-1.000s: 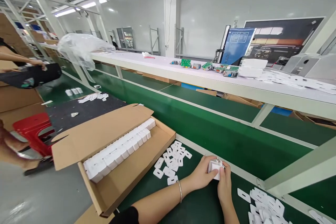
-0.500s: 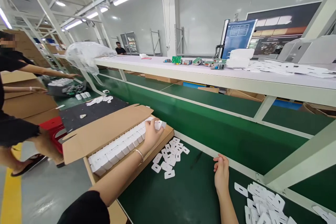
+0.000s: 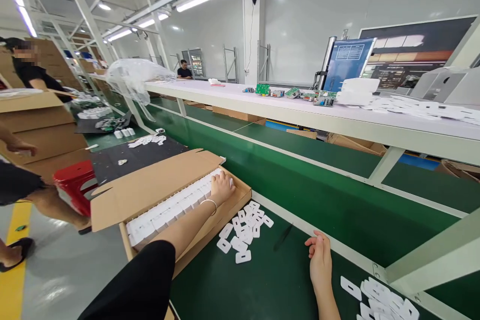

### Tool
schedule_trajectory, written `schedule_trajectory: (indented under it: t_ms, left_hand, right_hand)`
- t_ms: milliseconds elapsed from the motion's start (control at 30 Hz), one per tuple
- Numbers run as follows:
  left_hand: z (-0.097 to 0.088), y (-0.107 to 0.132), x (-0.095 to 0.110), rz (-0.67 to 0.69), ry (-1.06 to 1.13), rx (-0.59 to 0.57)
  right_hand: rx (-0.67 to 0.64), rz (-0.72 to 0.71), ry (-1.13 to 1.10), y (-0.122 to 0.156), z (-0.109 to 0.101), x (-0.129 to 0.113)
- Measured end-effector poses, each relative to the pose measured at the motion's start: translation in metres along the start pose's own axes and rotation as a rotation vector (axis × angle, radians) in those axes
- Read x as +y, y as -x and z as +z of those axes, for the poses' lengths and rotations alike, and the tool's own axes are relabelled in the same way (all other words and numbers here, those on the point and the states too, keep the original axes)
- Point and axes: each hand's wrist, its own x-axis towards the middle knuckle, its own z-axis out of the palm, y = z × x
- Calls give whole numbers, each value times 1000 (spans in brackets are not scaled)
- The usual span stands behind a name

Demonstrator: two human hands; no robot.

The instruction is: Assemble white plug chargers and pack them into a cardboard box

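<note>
My left hand [image 3: 222, 187] is down inside the far end of an open cardboard box [image 3: 161, 180]. Its fingers are bent over a white plastic block, mostly hidden beneath them, at the end of the row. White plastic blocks [image 3: 165, 213] stand side by side along the box. Over the green table, my right hand [image 3: 319, 255] hangs loosely with its fingers slightly bent and nothing visible in them. Thin white plates with a slot [image 3: 243, 230] lie scattered between the box and my right hand. Another heap of such plates [image 3: 386, 300] is to the right of that hand.
A raised shelf [image 3: 285, 110] runs along the back, bearing circuit boards [image 3: 262, 89], white plates and a clear plastic bag [image 3: 131, 77]. A black mat [image 3: 112, 160] with parts lies beyond the box. At left are a red stool [image 3: 75, 180], stacked cartons [image 3: 45, 130] and people.
My left hand has lowered the white block from above the box's far end into the box. My right hand stays almost where it was. The person at left has shifted.
</note>
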Motion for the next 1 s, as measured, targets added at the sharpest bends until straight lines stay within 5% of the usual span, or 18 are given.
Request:
schedule_trajectory:
  t_ms: [167, 400, 567, 667, 867, 1000]
  left_hand:
    - [-7, -18, -12, 23, -87, -25]
    - [-22, -31, -50, 325, -113, -159]
    - [-18, -37, -54, 292, -147, -112]
    - [-15, -38, -54, 259, -147, -88]
    - [-15, -32, -62, 253, -80, -88]
    - [-14, -26, -59, 168, -19, -44]
  right_hand:
    - [-6, -11, 10, 0, 0, -2]
    - [-12, -8, 44, -2, 0, 4]
    - [14, -35, 87, 0, 2, 2]
    - [125, -60, 153, 3, -3, -4]
    - [592, -5, 317, -2, -34, -5]
    - [604, 27, 357, -6, -37, 0]
